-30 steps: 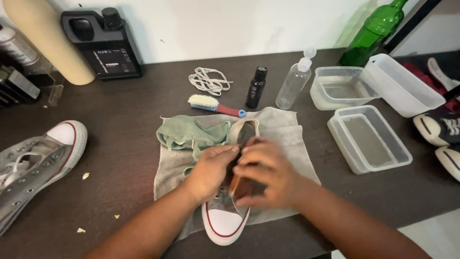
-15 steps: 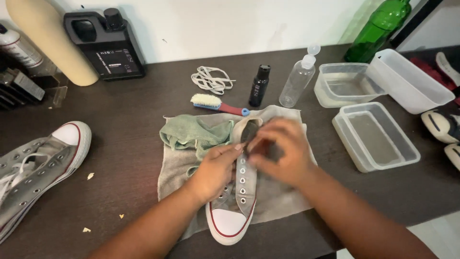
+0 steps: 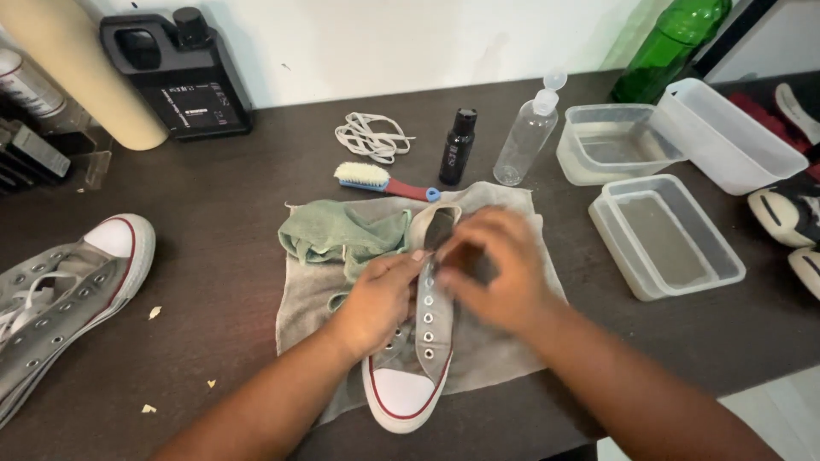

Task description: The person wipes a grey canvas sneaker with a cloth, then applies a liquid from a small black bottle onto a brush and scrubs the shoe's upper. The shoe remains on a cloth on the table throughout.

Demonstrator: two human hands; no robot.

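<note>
We are holding a grey sneaker (image 3: 424,341) on a grey towel (image 3: 504,256) at the middle of the dark counter (image 3: 222,213), its white toe pointing to 6 o'clock. Our left hand (image 3: 376,303) is closing its grip on the sneaker's left side by the eyelets. Our right hand (image 3: 500,269) is curling over the shoe's opening; we cannot tell whether its grip is pinching anything. A green cloth (image 3: 337,235) is lying at 10 o'clock from the shoe, touching our left fingers. At 12 o'clock we are seeing a brush (image 3: 376,179), white laces (image 3: 371,137) and 2 bottles, 1 black (image 3: 457,147) and 1 clear (image 3: 525,141). A second sneaker (image 3: 60,299) is lying at 9 o'clock, well apart.
</note>
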